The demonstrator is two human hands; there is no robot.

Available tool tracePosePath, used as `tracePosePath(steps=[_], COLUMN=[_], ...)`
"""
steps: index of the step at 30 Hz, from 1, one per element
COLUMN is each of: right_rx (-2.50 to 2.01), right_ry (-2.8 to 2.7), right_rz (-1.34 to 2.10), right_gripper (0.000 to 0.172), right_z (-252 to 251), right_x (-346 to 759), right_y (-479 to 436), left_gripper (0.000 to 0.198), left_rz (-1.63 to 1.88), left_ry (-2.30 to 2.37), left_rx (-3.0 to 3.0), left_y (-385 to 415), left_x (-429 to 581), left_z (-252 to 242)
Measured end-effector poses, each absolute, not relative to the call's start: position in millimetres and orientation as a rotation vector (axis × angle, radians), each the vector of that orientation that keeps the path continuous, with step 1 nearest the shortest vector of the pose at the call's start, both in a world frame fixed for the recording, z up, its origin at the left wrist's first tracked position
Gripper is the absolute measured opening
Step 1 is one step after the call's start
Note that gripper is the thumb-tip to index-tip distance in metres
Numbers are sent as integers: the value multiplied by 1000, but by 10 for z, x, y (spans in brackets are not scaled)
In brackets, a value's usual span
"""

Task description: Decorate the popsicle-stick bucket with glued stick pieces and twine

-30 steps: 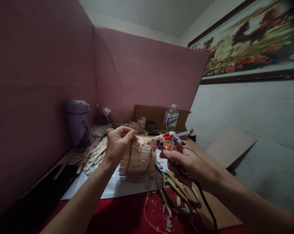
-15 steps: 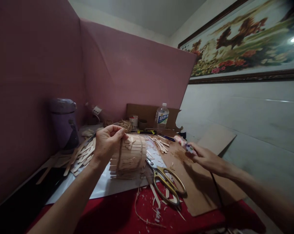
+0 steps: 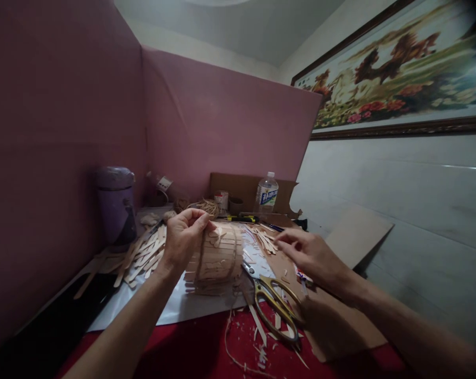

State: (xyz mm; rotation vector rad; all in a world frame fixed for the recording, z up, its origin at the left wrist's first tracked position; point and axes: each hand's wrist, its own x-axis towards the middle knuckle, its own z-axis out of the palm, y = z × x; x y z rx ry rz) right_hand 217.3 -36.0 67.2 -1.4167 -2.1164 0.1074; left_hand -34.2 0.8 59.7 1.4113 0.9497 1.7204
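My left hand [image 3: 184,237] is closed, thumb and forefinger pinched at the upper left edge of a drum of wooden craft sticks [image 3: 220,258]. The drum lies on its side, with bands of twine around it; whether the fingertips also grip the twine is hidden. Small cut stick pieces sit on its top. My right hand [image 3: 311,255] hovers over the cardboard with fingers apart and nothing visible in them, close to a small pile of cut sticks [image 3: 266,241]. Under it lies a glue gun with a colourful pattern [image 3: 304,279], partly hidden. Gold-handled scissors [image 3: 275,300] rest between the hands.
Loose craft sticks [image 3: 145,255] are heaped at left beside a purple canister [image 3: 117,208]. A plastic bottle [image 3: 267,193], a yellow-black cutter [image 3: 241,219] and a twine bundle [image 3: 206,207] stand or lie behind. A loose twine end [image 3: 229,342] and shavings lie on the red cloth [image 3: 182,345].
My right hand has let go of the glue gun, which now lies on the cardboard, and has moved left toward the cut sticks. My left hand keeps its grip on the drum.
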Motion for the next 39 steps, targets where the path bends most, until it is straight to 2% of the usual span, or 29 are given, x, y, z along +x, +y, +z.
tracePosePath(steps=[3,8,13,18,25,32,39], right_rx=[-1181,-988,-1033,-1086,-1162,-1290,-1259], right_ry=[-2016,-1885,-1771,-1729,-1667,-1779,-1797], right_rz=[410,532,788,869,1077,1068,1155], right_gripper=[18,14,15,12,18,29,28], right_z=[854,889,936,1002,967,827,823], right_x=[1583,1077,984,964,1120,1405,1404], right_y=[-314,-51,40,-10,-18,-38,-6], left_gripper=[17,19,19,18,11,34,39], left_rz=[1704,1645,1638,1649,1728,1899,1952], left_ry=[943,886,864,891,948,1137,1073], left_rx=[1395,1363,1356,1393,1521,1773,1627], left_y=[16,16,19,27,17,83,224], left_x=[-350,-359,-357,-350,-316,-311,-313], left_z=[584,577,574,553,546,487,368])
